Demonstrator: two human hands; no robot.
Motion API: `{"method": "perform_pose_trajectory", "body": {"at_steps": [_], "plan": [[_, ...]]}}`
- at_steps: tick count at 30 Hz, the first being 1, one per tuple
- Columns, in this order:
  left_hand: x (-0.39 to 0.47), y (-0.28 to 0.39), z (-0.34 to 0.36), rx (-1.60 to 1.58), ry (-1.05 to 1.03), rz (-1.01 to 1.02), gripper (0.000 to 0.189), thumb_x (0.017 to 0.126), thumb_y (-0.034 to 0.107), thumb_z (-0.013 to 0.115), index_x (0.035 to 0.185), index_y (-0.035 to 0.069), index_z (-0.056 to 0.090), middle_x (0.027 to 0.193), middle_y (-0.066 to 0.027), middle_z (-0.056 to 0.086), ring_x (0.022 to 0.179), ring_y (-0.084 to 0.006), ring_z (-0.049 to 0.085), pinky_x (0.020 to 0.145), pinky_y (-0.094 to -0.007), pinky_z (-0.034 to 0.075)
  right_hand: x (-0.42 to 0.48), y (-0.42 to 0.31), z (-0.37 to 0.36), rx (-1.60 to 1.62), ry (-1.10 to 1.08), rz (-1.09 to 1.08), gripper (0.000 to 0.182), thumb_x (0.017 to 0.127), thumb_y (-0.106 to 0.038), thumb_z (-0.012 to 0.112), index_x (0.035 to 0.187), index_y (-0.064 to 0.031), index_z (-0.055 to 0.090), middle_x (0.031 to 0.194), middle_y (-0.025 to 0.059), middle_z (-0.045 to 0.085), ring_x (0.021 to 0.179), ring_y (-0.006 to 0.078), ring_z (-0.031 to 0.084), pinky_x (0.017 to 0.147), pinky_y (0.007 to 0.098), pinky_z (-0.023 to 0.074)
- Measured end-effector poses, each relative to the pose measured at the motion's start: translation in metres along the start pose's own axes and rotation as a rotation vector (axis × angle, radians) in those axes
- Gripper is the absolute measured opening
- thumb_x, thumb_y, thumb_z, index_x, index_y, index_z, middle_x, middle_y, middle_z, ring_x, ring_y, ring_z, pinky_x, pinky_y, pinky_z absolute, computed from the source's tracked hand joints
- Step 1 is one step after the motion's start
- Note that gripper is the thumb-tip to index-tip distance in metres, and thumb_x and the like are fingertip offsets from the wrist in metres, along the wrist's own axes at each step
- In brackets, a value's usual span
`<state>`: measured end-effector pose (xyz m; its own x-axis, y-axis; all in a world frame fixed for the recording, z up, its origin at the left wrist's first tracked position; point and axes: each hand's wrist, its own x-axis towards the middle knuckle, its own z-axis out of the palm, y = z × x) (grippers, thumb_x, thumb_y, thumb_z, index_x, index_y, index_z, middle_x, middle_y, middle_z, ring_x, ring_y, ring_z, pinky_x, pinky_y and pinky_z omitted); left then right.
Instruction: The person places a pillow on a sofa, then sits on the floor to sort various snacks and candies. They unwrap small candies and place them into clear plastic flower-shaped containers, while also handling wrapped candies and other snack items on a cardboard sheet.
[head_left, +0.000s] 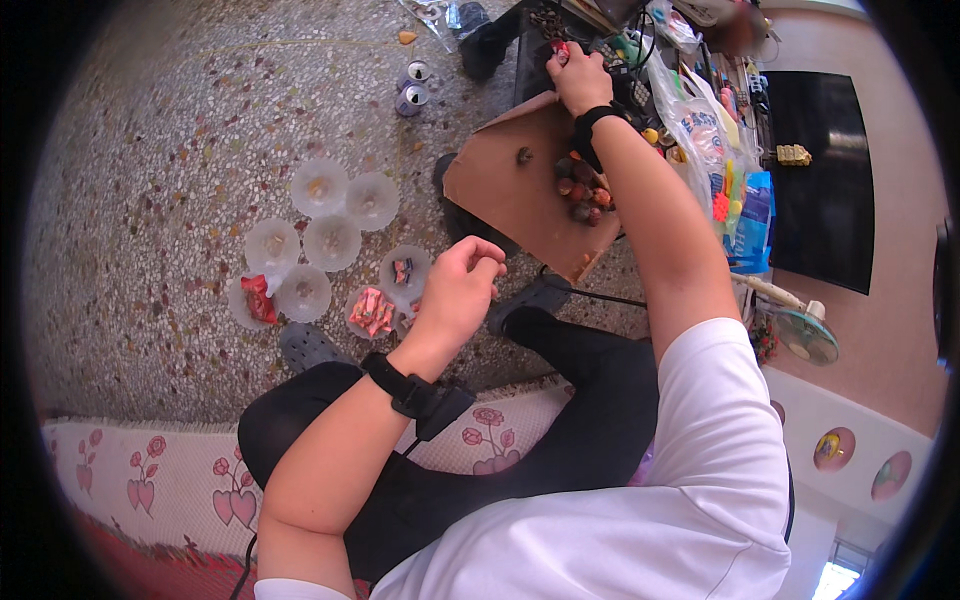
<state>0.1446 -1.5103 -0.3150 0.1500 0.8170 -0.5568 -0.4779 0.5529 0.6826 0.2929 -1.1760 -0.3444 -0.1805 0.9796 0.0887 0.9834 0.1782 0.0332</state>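
Observation:
My right hand (583, 79) reaches to the top of the picture, its fingers on a small red wrapped item (560, 51) over a dark surface. My left hand (463, 281) is raised near the middle with its fingers loosely curled; no held object shows. Below it on the speckled floor stand clear ribbed plastic bowls: one with pink wrapped candies (371, 312), one with a few dark and red wrapped pieces (403, 271), and one with a red packet (258, 299). Several other bowls (332, 242) form a cluster to their left, some with small pieces inside.
A cardboard piece (502, 187) bears several round dark red fruits (581, 187) beside my right forearm. Two cans (412, 99) stand on the floor. Plastic bags (697, 124) and clutter lie at the right, near a fan (806, 335). My shoes (309, 346) are beside the bowls.

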Motion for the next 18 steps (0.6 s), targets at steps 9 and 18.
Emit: {"method": "perform_pose_trajectory", "body": {"at_steps": [9, 18], "plan": [[0.000, 0.000, -0.002, -0.014, -0.003, 0.000, 0.017, 0.092, 0.011, 0.051, 0.101, 0.002, 0.062, 0.093, -0.0046, 0.064, 0.077, -0.0105, 0.057, 0.072, -0.0260, 0.048, 0.016, 0.036, -0.018, 0.401, 0.009, -0.039, 0.040, 0.082, -0.029, 0.069, 0.120, -0.0158, 0.069, 0.106, 0.0197, 0.070, 0.102, 0.0384, 0.066, 0.089, 0.0446, 0.0523], [-0.002, 0.001, -0.002, 0.009, -0.019, 0.025, 0.017, 0.091, 0.010, 0.051, 0.101, 0.003, 0.061, 0.093, -0.0047, 0.064, 0.076, -0.0103, 0.056, 0.071, -0.0249, 0.047, 0.016, 0.079, -0.029, 0.515, 0.036, 0.095, 0.038, 0.081, -0.026, 0.074, 0.116, -0.0136, 0.072, 0.094, 0.0130, 0.074, 0.084, 0.0244, 0.071, 0.080, 0.0359, 0.0536]]}}
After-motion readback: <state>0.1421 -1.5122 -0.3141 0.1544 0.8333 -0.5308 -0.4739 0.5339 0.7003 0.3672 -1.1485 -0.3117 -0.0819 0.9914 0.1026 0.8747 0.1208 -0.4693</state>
